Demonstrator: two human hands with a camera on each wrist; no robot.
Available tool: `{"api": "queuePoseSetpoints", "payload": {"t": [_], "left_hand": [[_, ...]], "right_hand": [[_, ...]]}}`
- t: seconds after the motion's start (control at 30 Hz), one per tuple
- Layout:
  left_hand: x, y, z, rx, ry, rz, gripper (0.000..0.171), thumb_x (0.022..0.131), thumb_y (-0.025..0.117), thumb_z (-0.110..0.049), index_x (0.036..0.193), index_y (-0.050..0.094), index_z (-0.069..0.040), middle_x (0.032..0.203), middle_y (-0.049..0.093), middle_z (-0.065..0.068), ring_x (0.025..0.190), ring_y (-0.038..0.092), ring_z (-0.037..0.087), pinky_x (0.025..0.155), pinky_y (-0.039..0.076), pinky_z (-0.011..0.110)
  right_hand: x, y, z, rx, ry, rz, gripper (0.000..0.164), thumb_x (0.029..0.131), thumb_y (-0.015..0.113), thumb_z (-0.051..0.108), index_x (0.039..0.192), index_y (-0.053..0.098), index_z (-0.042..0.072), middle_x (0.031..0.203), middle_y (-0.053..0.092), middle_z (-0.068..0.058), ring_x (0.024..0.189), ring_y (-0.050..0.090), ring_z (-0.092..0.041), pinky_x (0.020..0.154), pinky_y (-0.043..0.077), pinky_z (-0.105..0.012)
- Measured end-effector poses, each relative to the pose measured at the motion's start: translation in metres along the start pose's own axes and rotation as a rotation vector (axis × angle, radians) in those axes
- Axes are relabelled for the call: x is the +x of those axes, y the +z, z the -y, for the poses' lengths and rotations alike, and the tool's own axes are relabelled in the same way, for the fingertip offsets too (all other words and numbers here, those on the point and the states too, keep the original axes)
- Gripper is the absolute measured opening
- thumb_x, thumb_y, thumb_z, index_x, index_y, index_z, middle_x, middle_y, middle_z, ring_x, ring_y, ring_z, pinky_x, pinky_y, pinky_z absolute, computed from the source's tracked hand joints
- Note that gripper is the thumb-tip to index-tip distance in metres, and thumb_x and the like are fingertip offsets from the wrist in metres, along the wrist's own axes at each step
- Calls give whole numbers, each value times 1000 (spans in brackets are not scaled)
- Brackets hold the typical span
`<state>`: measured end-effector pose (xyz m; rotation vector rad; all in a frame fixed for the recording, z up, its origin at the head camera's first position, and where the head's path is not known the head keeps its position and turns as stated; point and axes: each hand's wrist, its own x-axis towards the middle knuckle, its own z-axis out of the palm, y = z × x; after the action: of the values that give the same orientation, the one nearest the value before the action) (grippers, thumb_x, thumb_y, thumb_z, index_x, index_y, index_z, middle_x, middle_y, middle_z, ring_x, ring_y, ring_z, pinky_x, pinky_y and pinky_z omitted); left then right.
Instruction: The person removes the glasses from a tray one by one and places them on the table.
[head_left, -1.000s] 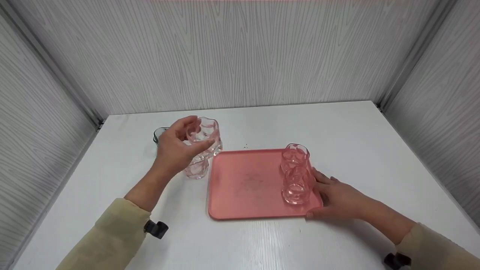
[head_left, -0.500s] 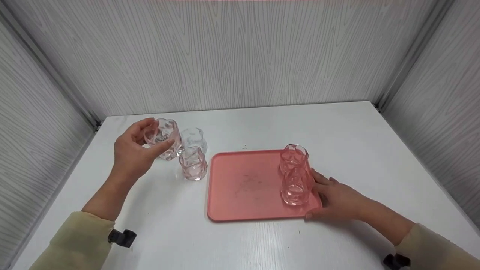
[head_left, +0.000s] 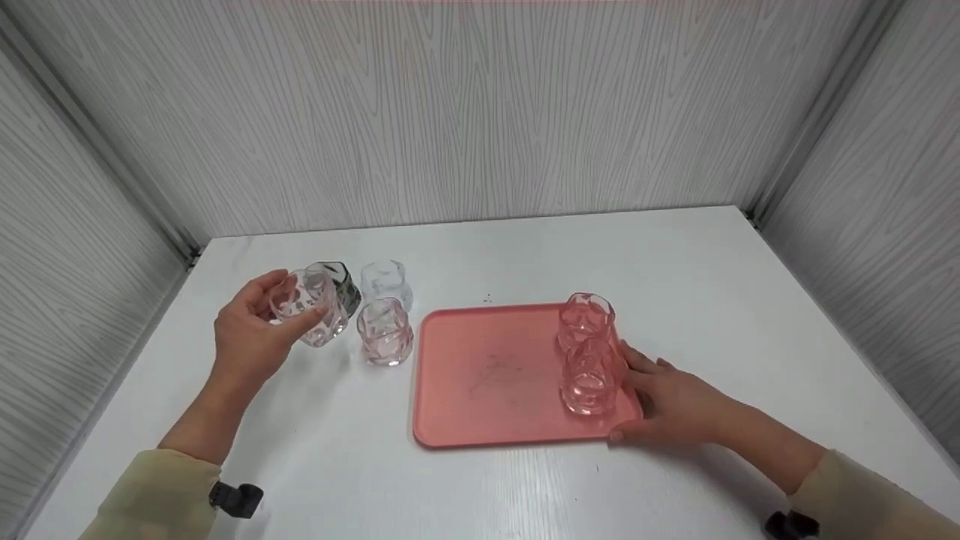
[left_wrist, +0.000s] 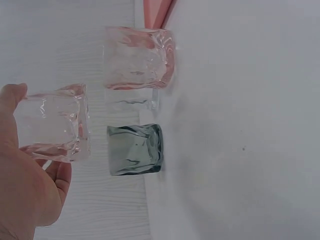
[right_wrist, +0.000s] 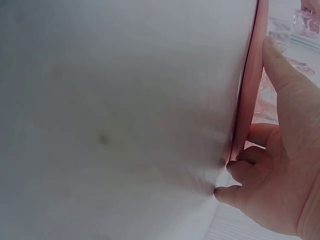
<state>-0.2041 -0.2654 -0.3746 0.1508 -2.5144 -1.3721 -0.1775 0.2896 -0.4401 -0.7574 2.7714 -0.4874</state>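
My left hand (head_left: pixel 251 330) grips a faintly pink, wavy drinking glass (head_left: pixel 327 327), thumb on the near side and fingers behind. The left wrist view shows this glass raised off the table. Just behind it stands a grey-green glass (left_wrist: pixel 135 150), partly covered in the head view. To its right are a pale pink glass (head_left: pixel 385 334) and, farther back, a clear glass (head_left: pixel 386 282). My right hand (head_left: pixel 679 405) holds the right near corner of a pink tray (head_left: pixel 480 390), thumb along the near edge. Two pink glasses, a far one (head_left: pixel 585 319) and a near one (head_left: pixel 589 386), stand along its right side.
Everything rests on a white table (head_left: pixel 465 495). Grey wood-grain panels (head_left: pixel 480 112) enclose it at the back and both sides. The pale pink glass stands close to the tray's left edge.
My left hand has carried its glass leftward from near the tray's far left corner, then slightly lower and nearer. The clear and grey-green glasses show more fully. My right hand stays at the tray.
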Motion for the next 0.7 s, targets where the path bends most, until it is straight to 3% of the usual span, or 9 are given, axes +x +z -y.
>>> {"api": "queuePoseSetpoints", "payload": {"t": [0.23,0.43,0.7], "left_hand": [[-1,5,24,-11,-69,13,86,88,88,-41,159,48,-14,152,61,3,140,53,28,115,45,47],[-2,9,37,-23,-106,31,90,87,89,-43,160,46,-12,154,59,6,145,49,32,117,42,50],[-2,16,47,-8,-143,53,94,86,89,-46,161,44,-11,155,57,10,145,48,35,116,44,50]], "right_hand": [[0,1,0,4,-15,-8,111,80,70,84,164,42,16,174,23,-17,146,40,-55,119,31,-68],[-1,-1,1,0,14,7,114,79,69,86,165,41,16,174,23,-15,145,38,-59,117,33,-69],[1,2,-2,-2,-5,-7,114,80,69,85,164,41,13,174,23,-17,147,41,-52,119,32,-68]]}}
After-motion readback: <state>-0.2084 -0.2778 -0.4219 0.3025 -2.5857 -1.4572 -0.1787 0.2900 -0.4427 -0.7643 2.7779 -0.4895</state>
